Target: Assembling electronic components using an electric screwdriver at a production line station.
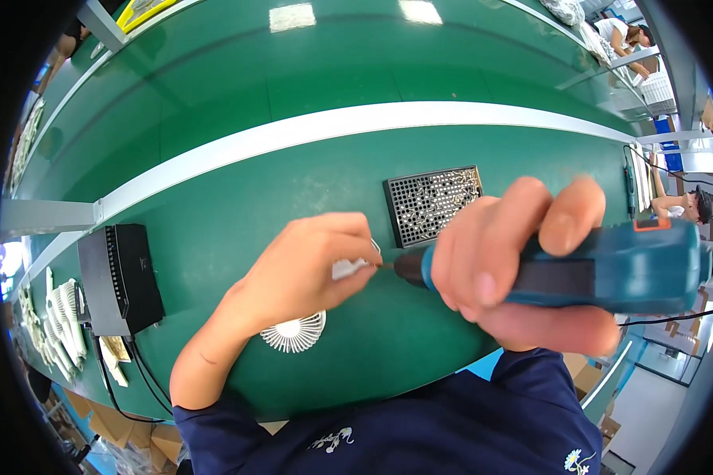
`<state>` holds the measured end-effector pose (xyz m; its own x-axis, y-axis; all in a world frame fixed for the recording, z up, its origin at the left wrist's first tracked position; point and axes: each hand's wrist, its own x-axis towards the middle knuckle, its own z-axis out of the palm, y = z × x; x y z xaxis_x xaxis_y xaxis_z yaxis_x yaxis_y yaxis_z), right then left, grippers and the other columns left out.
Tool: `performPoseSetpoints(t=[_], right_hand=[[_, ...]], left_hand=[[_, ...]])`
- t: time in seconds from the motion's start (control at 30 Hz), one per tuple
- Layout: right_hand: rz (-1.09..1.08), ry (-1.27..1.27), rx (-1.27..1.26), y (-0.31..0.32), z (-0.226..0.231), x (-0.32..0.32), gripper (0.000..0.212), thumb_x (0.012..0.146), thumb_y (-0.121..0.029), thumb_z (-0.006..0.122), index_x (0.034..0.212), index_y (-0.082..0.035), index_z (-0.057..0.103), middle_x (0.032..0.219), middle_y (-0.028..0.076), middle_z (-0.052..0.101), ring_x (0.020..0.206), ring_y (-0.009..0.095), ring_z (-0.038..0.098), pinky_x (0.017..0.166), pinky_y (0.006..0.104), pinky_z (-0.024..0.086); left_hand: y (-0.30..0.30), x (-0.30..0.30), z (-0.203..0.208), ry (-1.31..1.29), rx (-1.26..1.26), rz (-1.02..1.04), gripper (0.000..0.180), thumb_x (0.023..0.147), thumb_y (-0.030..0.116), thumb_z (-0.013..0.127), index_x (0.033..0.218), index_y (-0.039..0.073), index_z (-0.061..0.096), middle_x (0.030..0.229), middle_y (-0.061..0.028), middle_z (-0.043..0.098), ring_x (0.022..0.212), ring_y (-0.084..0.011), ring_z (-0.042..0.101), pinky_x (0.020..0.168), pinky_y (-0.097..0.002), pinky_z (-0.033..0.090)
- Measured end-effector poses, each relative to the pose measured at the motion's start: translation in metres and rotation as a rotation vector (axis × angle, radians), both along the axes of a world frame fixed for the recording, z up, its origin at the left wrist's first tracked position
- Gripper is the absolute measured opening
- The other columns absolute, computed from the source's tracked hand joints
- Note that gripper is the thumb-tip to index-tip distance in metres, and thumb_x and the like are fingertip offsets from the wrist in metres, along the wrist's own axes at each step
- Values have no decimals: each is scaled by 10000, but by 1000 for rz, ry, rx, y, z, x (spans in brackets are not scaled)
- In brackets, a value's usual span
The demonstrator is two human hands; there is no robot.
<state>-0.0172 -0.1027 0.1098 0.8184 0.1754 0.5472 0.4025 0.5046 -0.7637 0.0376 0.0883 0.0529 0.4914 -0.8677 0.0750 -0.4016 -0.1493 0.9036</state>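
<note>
Green benchtop [238,214], glossy; both hands meet over its near half. Left hand [305,257] pinched shut at the fingertips on a small white piece [345,270], mostly hidden by the fingers. Right hand [495,265] wrapped round a teal-and-black power screwdriver [665,273], one finger lifted and blurred. Key relation: driver's long axis lies nearly side to side, nose pointing left, its bit [385,266] right at the left fingertips and the white piece; whether touching, cannot tell. Piece's own long axis unclear, too covered. Black perforated tray [390,212] of small metal parts just beyond the driver's nose, nearer the right hand. White finned disc [295,334] on the near side of the left wrist, partly under it. Open room: leftward to the black box [142,277], and away to the white strip [333,119]. Front edge close to the body.
</note>
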Motion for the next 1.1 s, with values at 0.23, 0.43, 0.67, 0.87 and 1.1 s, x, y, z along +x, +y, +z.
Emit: performPoseSetpoints(t=[0.23, 0.43, 0.67, 0.87, 1.1], right_hand=[[-270, -54, -25, 16, -29, -8, 651, 843, -538, 652, 1141, -21, 390, 835, 143, 536, 459, 158, 482, 395, 276, 454], [-49, 96, -207, 5, -21, -11, 569, 803, -464, 718, 1115, -75, 444, 937, 158, 562, 649, 202, 565, 585, 332, 494], [-86, 33, -236, 13, -26, -8, 537, 789, -405, 740, 1095, -80, 441, 893, 139, 569, 648, 196, 575, 587, 322, 501], [-100, -3, -233, 14, -36, -5, 533, 805, -422, 730, 1088, -72, 445, 880, 125, 567, 608, 194, 574, 548, 324, 509], [-481, -45, 215, -32, -15, -25, 501, 958, -503, 499, 1175, -52, 480, 880, 65, 538, 448, 99, 457, 395, 234, 389]], left_hand=[[3, 7, -11, -98, 94, -8, 195, 703, 24, 725, 894, 29, 683, 845, -62, 591, 849, -269, 593, 716, -383, 490], [4, 6, -16, -63, 127, -31, 223, 694, 15, 727, 912, 28, 682, 868, -77, 589, 865, -288, 587, 736, -396, 486], [4, 4, -19, -23, 142, -19, 250, 700, 23, 726, 944, 34, 672, 896, -83, 574, 906, -288, 585, 768, -388, 488], [6, 3, -23, -102, 146, 26, 272, 717, 53, 726, 981, 56, 659, 983, -81, 542, 947, -278, 581, 805, -386, 492], [11, 5, -17, -119, 219, 5, 317, 733, 104, 750, 1027, 78, 636, 1080, -91, 517, 967, -291, 583, 833, -394, 497]])
